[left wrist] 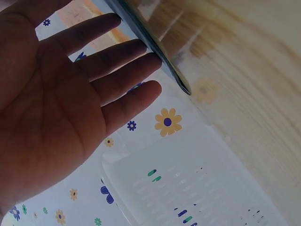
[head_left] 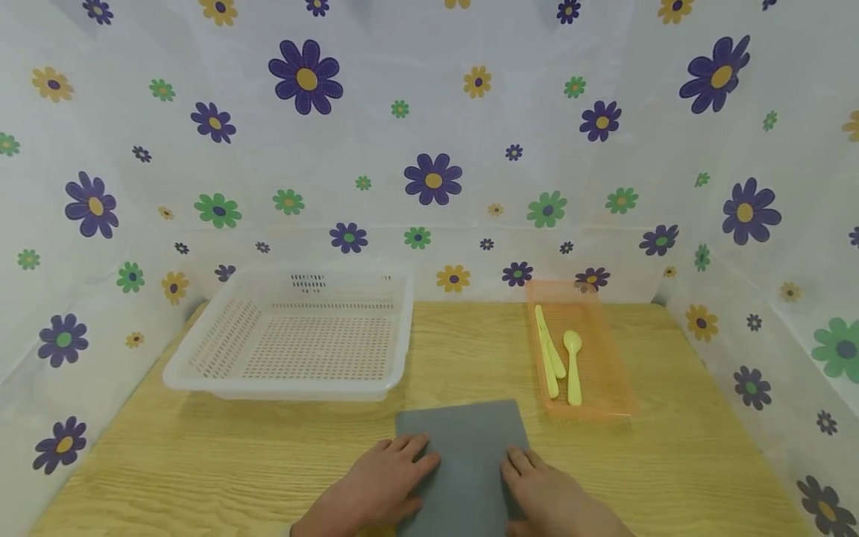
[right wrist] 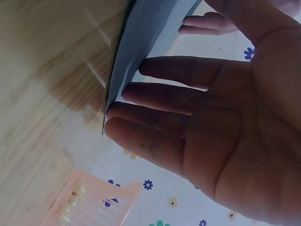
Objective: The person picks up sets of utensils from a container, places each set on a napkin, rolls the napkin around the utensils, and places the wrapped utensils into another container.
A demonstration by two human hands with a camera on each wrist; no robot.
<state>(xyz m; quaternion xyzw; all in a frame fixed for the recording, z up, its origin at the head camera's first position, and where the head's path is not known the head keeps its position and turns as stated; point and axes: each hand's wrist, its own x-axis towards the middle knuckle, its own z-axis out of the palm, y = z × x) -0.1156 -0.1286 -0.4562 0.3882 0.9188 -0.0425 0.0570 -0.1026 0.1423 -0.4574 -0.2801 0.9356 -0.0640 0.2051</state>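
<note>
A flat grey rectangular sheet [head_left: 463, 440], perhaps a mat or folded cloth, lies on the wooden table at the front middle. My left hand [head_left: 385, 481] rests its fingertips on the sheet's left side. On the right edge, my right hand [head_left: 550, 488] touches it with extended fingers. The left wrist view shows the left hand [left wrist: 61, 89] palm-on, its fingers straight and spread against the grey sheet [left wrist: 150, 42]. In the right wrist view, the fingertips of the right hand [right wrist: 202, 127] meet the edge of the grey sheet [right wrist: 146, 33]. The sheet's near end is cut off by the frame.
A white perforated basket [head_left: 295, 388] stands at the back left. At the back right is an orange tray [head_left: 604, 358] holding a yellow spoon [head_left: 573, 365] and other yellow cutlery [head_left: 546, 358]. Flower-printed sheeting [head_left: 376, 149] walls the table [head_left: 463, 343] at the back and sides.
</note>
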